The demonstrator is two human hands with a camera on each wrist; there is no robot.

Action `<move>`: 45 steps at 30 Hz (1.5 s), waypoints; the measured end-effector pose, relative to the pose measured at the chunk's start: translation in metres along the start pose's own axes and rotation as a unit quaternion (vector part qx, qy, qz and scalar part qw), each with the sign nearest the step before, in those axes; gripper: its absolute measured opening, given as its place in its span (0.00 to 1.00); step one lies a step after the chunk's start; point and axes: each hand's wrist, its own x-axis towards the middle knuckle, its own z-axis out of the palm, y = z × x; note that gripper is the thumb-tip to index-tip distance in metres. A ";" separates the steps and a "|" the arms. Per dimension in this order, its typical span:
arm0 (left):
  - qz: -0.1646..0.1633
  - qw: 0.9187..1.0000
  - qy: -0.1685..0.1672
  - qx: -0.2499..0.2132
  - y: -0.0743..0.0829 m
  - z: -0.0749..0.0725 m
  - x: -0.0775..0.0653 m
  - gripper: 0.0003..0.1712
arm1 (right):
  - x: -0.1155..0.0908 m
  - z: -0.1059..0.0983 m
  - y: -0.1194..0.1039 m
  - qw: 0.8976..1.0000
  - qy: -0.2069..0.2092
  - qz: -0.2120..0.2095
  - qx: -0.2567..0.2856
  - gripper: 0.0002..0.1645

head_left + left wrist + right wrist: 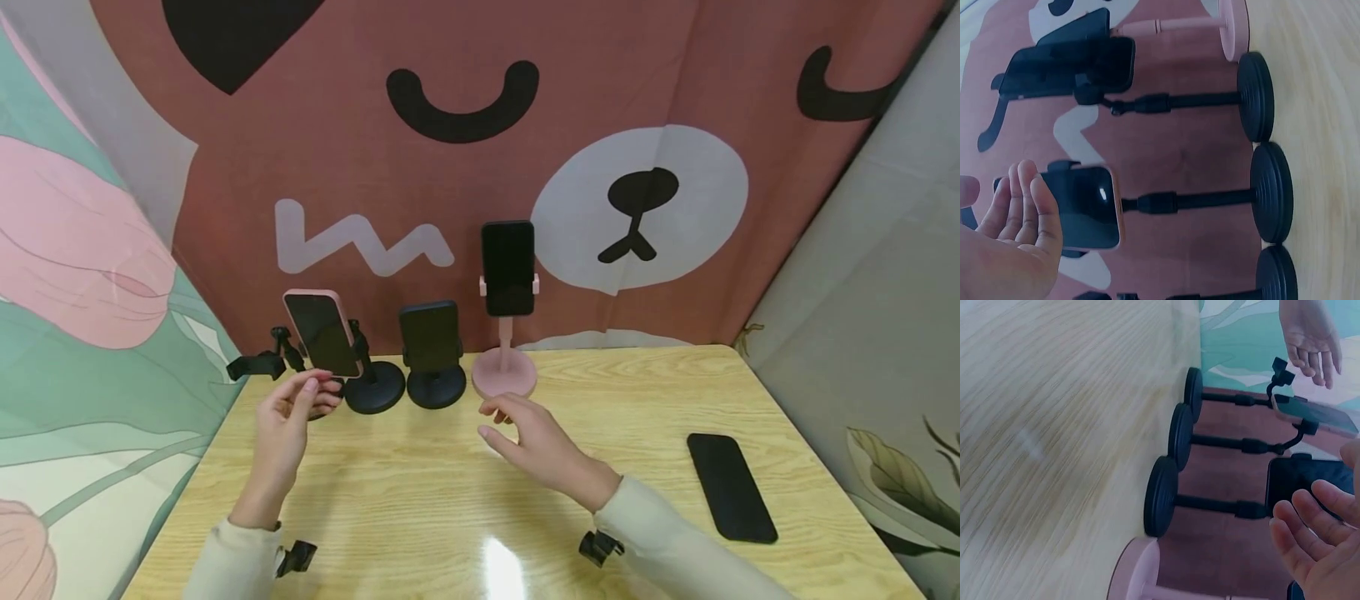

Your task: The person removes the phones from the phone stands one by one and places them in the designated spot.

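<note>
Your left hand (pixel 285 429) hung relaxed and empty near the pink-edged phone (pixel 322 333), which apparently stood up because a black stand (pixel 377 390) gripped it, while your right hand (pixel 543 446), also loose and empty, hovered before the pink stand (pixel 504 375) holding a black phone (pixel 508 267) high.

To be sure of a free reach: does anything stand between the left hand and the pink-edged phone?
Nothing visible does. The right wrist view shows a gap between the left hand and the pink-edged phone; the empty holder is to one side.
</note>
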 end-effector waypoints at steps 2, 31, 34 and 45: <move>0.000 1.000 0.011 0.000 0.001 -0.004 0.002 0.22 | 0.004 0.004 -0.004 1.000 0.000 -0.001 0.005 0.16; -0.048 0.985 0.101 0.135 0.002 -0.023 0.030 0.15 | 0.075 0.057 -0.059 0.998 -0.034 0.015 0.051 0.21; -0.057 0.983 0.103 0.138 0.001 -0.024 0.033 0.17 | 0.082 0.063 -0.061 0.998 -0.034 0.017 0.056 0.24; -0.112 0.982 0.047 0.143 0.007 -0.023 0.041 0.27 | 0.102 0.073 -0.073 0.990 -0.072 0.050 0.106 0.37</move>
